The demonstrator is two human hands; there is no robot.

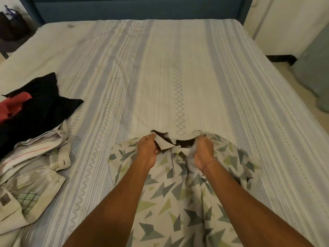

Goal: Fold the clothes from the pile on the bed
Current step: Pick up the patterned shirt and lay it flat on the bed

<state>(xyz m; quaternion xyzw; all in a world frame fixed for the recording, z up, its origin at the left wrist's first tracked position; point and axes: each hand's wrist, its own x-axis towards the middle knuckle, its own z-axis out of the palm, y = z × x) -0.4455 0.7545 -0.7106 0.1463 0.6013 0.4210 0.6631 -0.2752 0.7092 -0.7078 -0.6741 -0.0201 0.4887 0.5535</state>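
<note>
A white polo shirt (178, 198) printed with green and grey triangles lies front-up on the bed (160, 77), its collar pointing away from me. My left hand (147, 150) grips the left side of the collar. My right hand (203, 150), with a thin bracelet at the wrist, grips the fabric at the right side of the collar. Both forearms stretch over the shirt's body. A pile of clothes (32, 139) sits at the bed's left edge: a black garment (44, 107), a red one (12, 107) and cream trousers (35, 168).
The striped bedspread stretches bare beyond the shirt up to the blue headboard (135, 9). A dark bag (12, 24) stands on the floor at the far left. A white wall and a grey-green object (315, 72) flank the bed's right side.
</note>
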